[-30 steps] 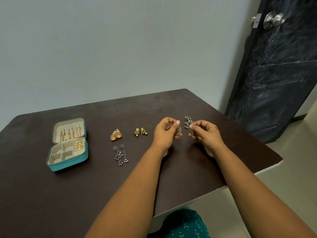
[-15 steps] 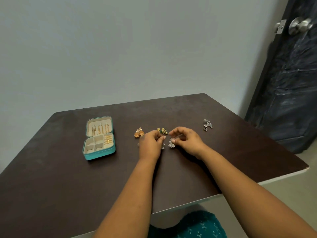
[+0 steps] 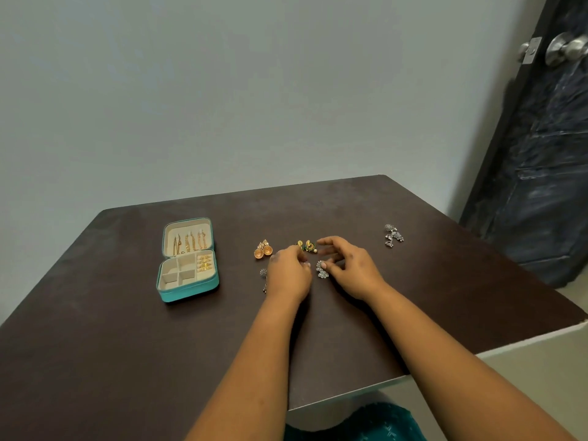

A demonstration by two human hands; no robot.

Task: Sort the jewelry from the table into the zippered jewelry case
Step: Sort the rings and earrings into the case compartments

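Observation:
The teal zippered jewelry case lies open at the table's left, with gold drop earrings in its lid and gold rings in one compartment. Orange-gold earrings and green-gold earrings lie just beyond my hands. My left hand rests on the table with its fingers curled, partly covering silver dangling earrings; anything in its grip is hidden. My right hand has its fingers spread, the thumb touching a silver fan-shaped earring on the table. Another silver pair lies far right.
The dark brown table ends in a pale front edge near my body and a right edge toward the floor. A grey wall stands behind it. A dark door with a metal knob is at the right.
Both hands came down and moved left from beside the far-right silver pair to the table's middle. The silver earring now lies on the table, and my right fingers have spread.

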